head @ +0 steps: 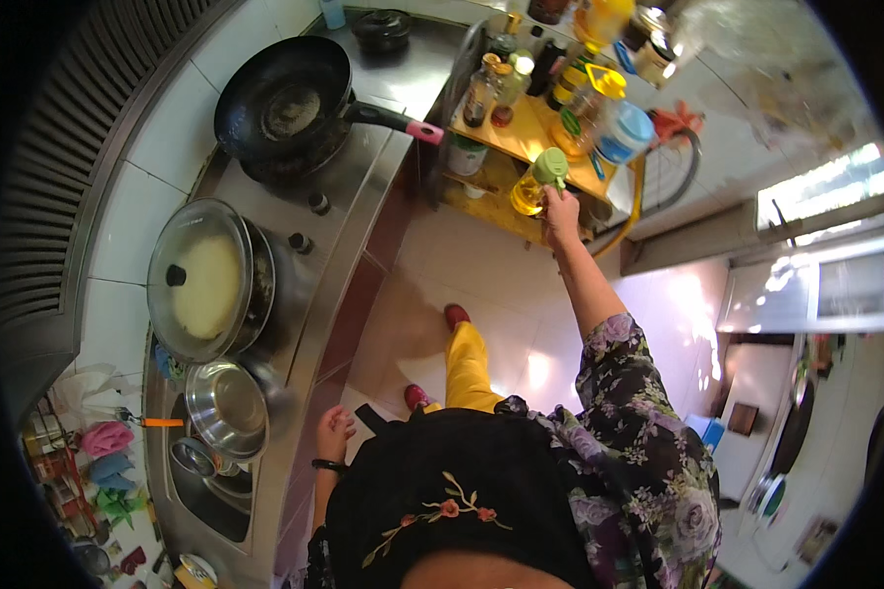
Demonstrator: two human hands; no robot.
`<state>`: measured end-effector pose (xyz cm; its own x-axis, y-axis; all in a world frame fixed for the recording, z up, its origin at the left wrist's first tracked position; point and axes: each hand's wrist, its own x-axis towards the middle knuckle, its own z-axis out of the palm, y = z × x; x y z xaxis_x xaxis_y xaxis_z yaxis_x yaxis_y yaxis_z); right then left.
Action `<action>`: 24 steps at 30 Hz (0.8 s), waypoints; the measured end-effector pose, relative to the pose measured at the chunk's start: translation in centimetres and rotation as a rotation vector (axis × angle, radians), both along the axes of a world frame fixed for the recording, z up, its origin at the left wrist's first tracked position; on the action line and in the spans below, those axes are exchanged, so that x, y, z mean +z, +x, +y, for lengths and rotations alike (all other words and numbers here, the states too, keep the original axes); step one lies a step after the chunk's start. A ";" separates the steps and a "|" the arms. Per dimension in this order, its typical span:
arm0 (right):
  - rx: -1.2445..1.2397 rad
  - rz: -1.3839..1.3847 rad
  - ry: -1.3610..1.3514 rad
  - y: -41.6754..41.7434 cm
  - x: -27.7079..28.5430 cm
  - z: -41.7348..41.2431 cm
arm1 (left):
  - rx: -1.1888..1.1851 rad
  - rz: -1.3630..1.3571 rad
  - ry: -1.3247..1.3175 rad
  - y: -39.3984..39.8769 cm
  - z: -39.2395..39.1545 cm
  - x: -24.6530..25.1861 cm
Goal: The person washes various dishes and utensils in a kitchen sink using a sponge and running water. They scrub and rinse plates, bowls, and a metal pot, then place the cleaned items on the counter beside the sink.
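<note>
My right hand [562,213] grips the handle of a clear oil jug [528,193] with a green lid and yellow oil in it. The jug is held at the front edge of a wooden shelf [512,140] that carries bottles and jars. My left hand [335,425] hangs low beside the steel counter edge, fingers loosely curled, with nothing seen in it. On the stove stand a black wok [287,96] with a pink-tipped handle and a pan under a glass lid [200,280], a pale yellow round food showing through the lid.
Steel bowls [228,408] stand by the sink [206,501] left of me. The wok's handle [390,121] juts past the counter edge towards the shelf. A large oil bottle [576,125] and a blue-lidded tub [625,132] crowd the shelf's right side. A yellow hose [630,213] curves beside it.
</note>
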<state>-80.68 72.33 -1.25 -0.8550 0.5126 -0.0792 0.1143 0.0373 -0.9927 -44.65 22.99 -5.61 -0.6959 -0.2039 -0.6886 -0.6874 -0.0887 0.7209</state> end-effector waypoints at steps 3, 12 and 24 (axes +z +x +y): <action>-0.028 -0.037 0.082 -7.6 -2.6 2.0 | 0.184 -0.059 -0.058 0.5 1.2 -0.8; -0.046 0.001 -0.061 -21.9 -7.4 8.1 | 0.273 -0.126 -0.107 -4.8 7.7 1.2; -0.093 -0.246 0.705 -27.7 -14.9 16.8 | 0.277 -0.067 -0.146 -5.1 10.3 0.6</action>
